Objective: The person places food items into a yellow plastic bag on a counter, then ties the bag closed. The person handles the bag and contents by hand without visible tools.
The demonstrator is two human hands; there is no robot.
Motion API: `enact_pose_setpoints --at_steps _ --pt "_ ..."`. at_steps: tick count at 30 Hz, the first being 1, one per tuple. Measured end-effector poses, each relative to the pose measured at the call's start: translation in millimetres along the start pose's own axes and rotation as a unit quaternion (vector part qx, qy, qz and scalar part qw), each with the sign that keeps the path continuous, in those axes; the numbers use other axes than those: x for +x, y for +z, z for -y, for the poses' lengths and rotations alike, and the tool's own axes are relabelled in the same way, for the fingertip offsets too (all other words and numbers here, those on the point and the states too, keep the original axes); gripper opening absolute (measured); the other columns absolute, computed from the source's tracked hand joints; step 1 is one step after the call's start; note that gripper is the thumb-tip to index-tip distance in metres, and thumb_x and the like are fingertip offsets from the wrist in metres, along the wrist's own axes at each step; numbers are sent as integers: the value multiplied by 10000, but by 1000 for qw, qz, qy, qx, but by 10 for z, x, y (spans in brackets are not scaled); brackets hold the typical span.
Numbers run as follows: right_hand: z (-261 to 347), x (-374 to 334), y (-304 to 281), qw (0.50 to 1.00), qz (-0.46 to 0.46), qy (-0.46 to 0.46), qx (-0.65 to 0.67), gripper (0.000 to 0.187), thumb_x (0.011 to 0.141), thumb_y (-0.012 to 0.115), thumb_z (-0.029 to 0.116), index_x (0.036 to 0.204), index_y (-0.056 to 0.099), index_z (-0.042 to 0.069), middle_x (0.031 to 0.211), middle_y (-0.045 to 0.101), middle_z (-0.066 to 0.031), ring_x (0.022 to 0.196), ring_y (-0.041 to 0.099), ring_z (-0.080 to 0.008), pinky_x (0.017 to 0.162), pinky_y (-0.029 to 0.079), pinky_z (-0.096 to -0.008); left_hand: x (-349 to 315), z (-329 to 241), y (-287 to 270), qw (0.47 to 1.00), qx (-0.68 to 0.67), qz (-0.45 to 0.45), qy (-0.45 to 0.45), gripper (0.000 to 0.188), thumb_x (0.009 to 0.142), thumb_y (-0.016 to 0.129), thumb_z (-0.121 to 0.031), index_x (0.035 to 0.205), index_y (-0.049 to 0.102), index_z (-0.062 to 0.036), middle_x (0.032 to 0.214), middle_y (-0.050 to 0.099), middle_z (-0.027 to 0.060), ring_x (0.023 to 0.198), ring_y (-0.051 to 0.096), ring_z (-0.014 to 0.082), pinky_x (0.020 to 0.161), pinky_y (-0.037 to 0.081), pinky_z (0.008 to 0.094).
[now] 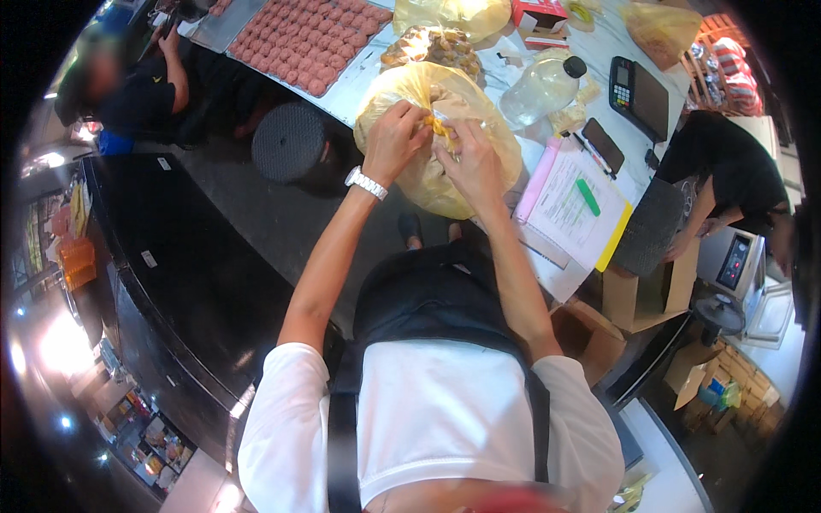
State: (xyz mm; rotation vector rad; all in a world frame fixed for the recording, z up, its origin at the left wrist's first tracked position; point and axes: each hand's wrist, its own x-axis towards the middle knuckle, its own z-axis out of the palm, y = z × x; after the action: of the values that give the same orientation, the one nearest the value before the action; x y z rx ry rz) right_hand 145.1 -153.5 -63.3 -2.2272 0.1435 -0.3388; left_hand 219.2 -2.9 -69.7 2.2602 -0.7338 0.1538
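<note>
A large translucent yellow plastic bag [432, 184], bulging with pale contents I cannot make out, sits at the table's near edge. Its gathered neck [439, 128] is twisted into a yellow knot or tie at the top. My left hand [393, 144], wearing a metal watch [366, 182] on the wrist, pinches the neck from the left. From the right, my right hand [470, 162] has its fingers closed on the same gathered plastic. Both hands nearly meet there.
Behind the bag are a tray of pink meatballs [304, 43] and a bag of brownish pieces [432, 50]. To the right are a clear jug [540, 92], digital scale [641, 96], phone [603, 145], papers [564, 197] and green marker [587, 197]. A dark stool [289, 143] stands left; people work either side.
</note>
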Motion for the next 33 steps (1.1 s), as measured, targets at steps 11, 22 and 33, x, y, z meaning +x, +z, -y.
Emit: enact_pose_setpoints --at_steps 11,22,33 --pt "19 64 139 996 -14 -24 -80 176 842 681 158 958 592 60 902 623 -114 802 665 -291 675 522 -404 44 60 28 995 -86 19 -42 153 741 705 -144 804 648 -18 712 630 110 666 637 242 619 499 348" --pt "86 134 104 998 -23 -50 38 223 770 667 173 904 542 47 877 556 -136 830 625 -346 693 511 -453 283 -2 -394 926 -226 167 -252 83 840 696 -60 799 663 4 699 594 -37 629 523 41 566 405 204" --pt "119 136 154 1000 -16 -26 -7 161 821 610 127 949 555 46 902 553 -129 877 634 -324 684 530 -428 757 -89 -789 816 -410 326 -244 80 881 643 -67 907 596 -8 829 583 20 697 504 64 658 398 208"
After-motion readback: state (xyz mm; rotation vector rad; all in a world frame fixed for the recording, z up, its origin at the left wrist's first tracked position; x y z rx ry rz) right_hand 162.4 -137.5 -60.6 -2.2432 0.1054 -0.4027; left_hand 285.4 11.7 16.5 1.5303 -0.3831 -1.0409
